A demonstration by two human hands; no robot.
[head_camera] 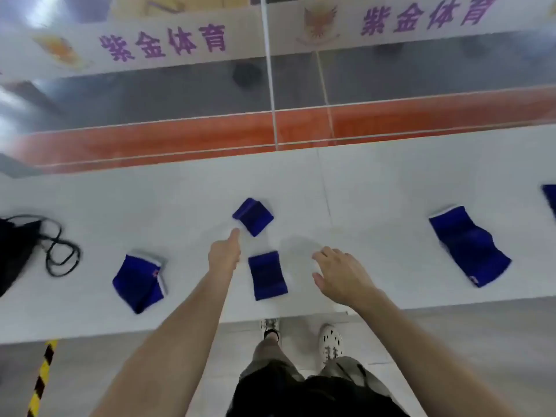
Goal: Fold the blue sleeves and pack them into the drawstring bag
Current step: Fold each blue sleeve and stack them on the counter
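The near folded sleeve (267,275) lies flat on the bench (376,188) between the two hands, close to the front edge. Its long axis runs from that edge toward the back, leaning slightly left at the far end. The far folded sleeve (252,216) lies just beyond it, turned cornerwise and nearly square, so no clear long axis is shown. Both appear to be parked centrally within reach for packing. The left sleeve (138,282) lies near the front, its white-edged opening toward the back. The right sleeve (469,245) lies well apart, its long axis diagonal from far left to near right. Both appear less compactly folded. The left hand (224,254) is extended toward the far folded sleeve, its fingers released and just short of the near corner. The right hand (340,272) is held beside the near folded sleeve with fingers spread and relaxed, grasping nothing. The drawstring bag (15,251) lies at the left end, its cord loose on the bench.
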